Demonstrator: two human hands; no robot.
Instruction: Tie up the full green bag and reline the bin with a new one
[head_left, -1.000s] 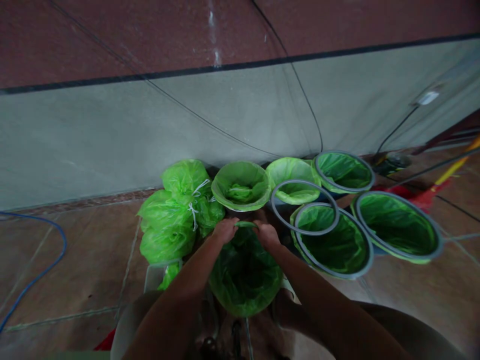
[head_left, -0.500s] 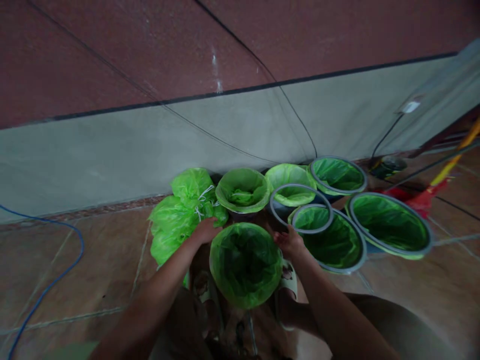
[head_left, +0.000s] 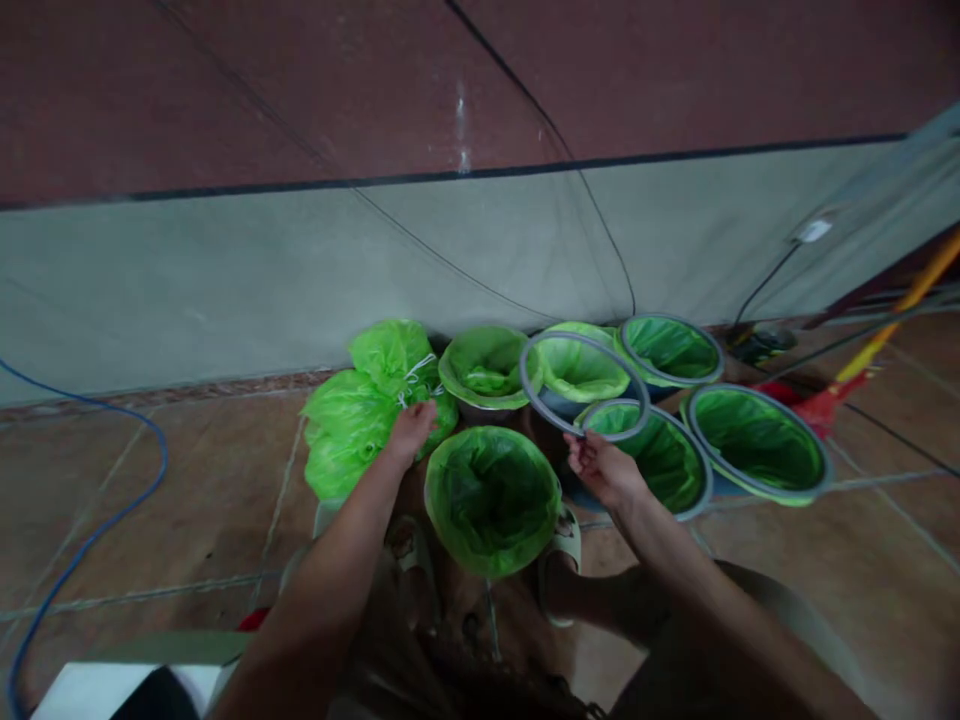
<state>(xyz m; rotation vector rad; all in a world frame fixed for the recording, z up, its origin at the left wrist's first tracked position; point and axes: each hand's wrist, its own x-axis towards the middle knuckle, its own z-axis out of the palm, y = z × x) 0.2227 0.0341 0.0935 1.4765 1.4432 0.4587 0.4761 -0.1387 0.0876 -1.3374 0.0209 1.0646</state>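
My right hand (head_left: 598, 468) pinches the near edge of a grey ring (head_left: 525, 378), which is tilted above the lined bins at the back. Just in front of my feet stands a round bin (head_left: 491, 505) lined with a green bag, the bag folded out over its rim; no grey ring sits on it. My left hand (head_left: 412, 428) hovers at that bin's left, beside the tied green bags (head_left: 346, 425). Its fingers are loosely bent and nothing shows in them.
Behind stand more lined bins, one bagged bin (head_left: 484, 365) without a ring and several with grey rings, such as the right one (head_left: 757, 440). A red dustpan (head_left: 817, 408) with a yellow handle lies right. A blue cable (head_left: 161, 470) crosses the tiles at left.
My right hand has lifted the grey ring up and slightly left, away from the bins. My left hand has moved up and off the front bin's rim. The view has shifted slightly.
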